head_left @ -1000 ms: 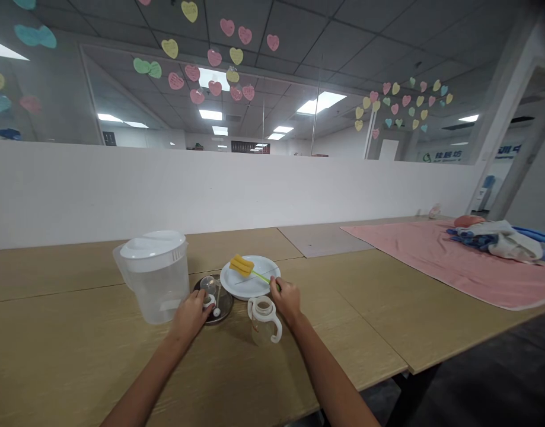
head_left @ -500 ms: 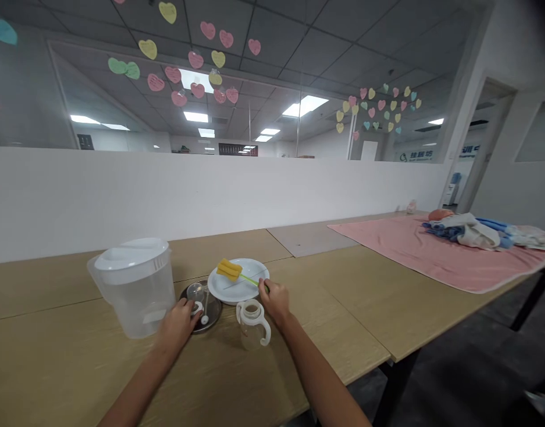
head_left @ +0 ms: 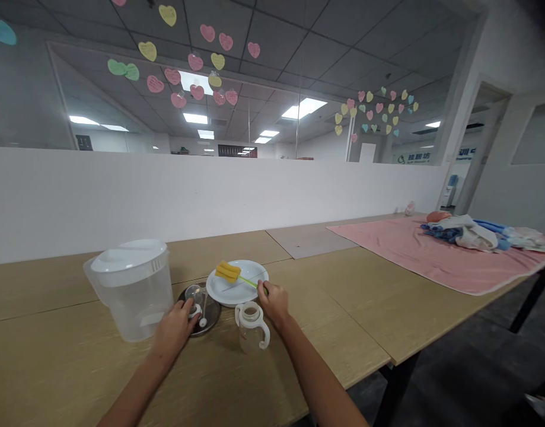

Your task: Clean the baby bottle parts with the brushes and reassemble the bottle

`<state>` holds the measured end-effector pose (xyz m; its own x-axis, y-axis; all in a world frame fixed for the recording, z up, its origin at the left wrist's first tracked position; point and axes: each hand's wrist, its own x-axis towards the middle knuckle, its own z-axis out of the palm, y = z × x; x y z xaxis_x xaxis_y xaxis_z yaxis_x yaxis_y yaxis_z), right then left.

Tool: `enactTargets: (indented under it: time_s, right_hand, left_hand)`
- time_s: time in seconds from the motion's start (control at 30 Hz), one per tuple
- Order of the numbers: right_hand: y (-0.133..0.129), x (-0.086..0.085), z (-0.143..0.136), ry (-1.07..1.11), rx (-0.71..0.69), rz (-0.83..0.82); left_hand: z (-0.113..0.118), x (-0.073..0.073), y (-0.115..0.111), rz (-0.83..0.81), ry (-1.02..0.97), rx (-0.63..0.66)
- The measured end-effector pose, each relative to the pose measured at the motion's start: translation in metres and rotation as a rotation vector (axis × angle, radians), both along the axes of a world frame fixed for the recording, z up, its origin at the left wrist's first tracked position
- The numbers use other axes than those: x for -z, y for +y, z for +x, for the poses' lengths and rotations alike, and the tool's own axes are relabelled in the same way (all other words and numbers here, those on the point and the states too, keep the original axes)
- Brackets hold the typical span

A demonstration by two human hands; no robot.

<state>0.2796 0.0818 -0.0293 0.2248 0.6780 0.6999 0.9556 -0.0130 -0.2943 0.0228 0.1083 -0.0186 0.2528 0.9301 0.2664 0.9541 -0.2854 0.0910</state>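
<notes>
My right hand [head_left: 273, 302] is closed around the green handle of a sponge brush [head_left: 228, 271]. Its yellow sponge head is over a white plate [head_left: 254, 274], where a thin straw-like stick also lies. At the round dark metal tray [head_left: 213, 314], the fingers of my left hand [head_left: 175, 327] pinch a small white ring [head_left: 195, 311], partly hidden by them. Beside that ring are a clear dome-shaped cap [head_left: 194, 293] and a thin rod with a white round end [head_left: 203, 322]. A clear baby bottle [head_left: 251, 333] with white handles and no lid stands upright near my right wrist.
To the left stands a large translucent pitcher [head_left: 141, 302] with a white lid. Farther right, a pink cloth [head_left: 388, 255] covers the wooden table [head_left: 334, 320], with a pile of clothes [head_left: 468, 231] on it. Behind the table rises a white wall [head_left: 236, 196] with glass above.
The view has shifted very slightly. Both hands keep their holds, and the sponge brush stays over the plate with hardly any movement.
</notes>
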Motion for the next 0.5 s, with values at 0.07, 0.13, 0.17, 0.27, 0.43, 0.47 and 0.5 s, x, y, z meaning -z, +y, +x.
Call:
enactTargets:
  time_s: [0.07, 0.13, 0.17, 0.27, 0.43, 0.47, 0.5]
  right_hand:
    - [0.0000, -0.0003, -0.0002, 0.002, -0.002, -0.001]
    - [-0.0002, -0.0006, -0.0003, 0.003, -0.004, -0.003]
    - [-0.0003, -0.0007, -0.0003, 0.003, -0.006, -0.003]
    - [-0.0005, -0.0008, -0.0002, 0.001, -0.007, -0.004]
    - [-0.0006, -0.0009, -0.0001, -0.004, -0.007, -0.006]
    - [-0.0007, -0.0011, -0.0001, -0.003, -0.005, -0.006]
    - [-0.0009, -0.0012, -0.0001, -0.002, -0.004, -0.006]
  left_hand:
    - [-0.0009, 0.0011, 0.0014, 0.006, 0.006, 0.014]
    - [-0.0016, 0.0019, 0.0022, 0.011, 0.017, 0.030]
    - [-0.0017, 0.0021, 0.0023, 0.013, 0.021, 0.035]
    - [-0.0012, 0.0018, 0.0013, 0.021, 0.018, 0.020]
    - [0.0004, -0.0004, -0.0005, 0.010, -0.011, 0.012]
    - [0.0005, -0.0008, -0.0006, 0.001, -0.008, 0.014]
    - [0.0006, -0.0011, -0.0006, -0.007, -0.005, 0.014]
